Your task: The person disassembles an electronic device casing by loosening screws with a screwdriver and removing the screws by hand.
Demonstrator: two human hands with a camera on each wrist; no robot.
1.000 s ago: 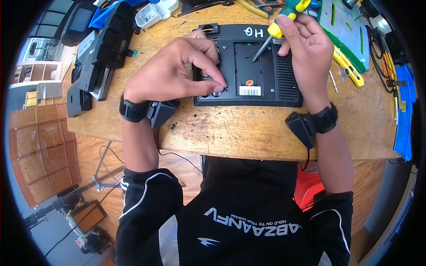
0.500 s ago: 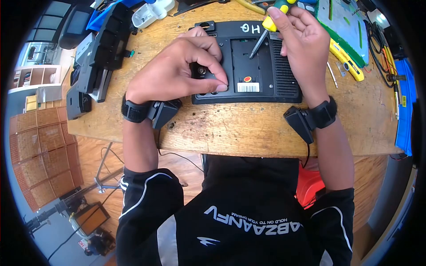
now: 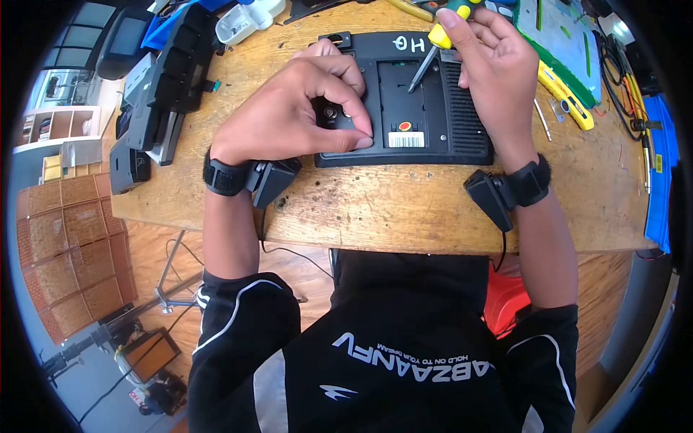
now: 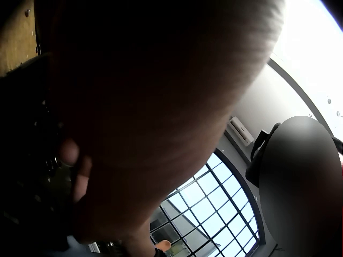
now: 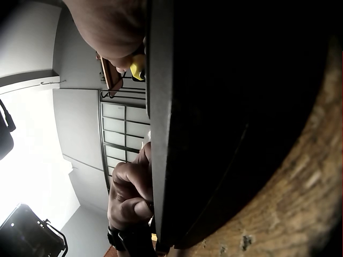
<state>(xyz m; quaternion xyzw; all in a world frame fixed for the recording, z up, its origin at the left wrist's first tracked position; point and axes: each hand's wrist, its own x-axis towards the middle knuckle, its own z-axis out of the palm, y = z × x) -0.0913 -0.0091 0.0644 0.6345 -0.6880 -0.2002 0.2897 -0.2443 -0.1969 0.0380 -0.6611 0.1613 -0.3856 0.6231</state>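
I see the right hand (image 3: 502, 83) gripping a screwdriver (image 3: 439, 37) over the black device (image 3: 406, 108) on the desk (image 3: 375, 209). Against the device, the left hand (image 3: 289, 108) has narrowed fingers; I can't tell whether they pinch anything.

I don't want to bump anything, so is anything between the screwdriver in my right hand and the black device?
Nothing visible stands between the screwdriver and the black device under its tip. Your left hand covers part of the device's left side.
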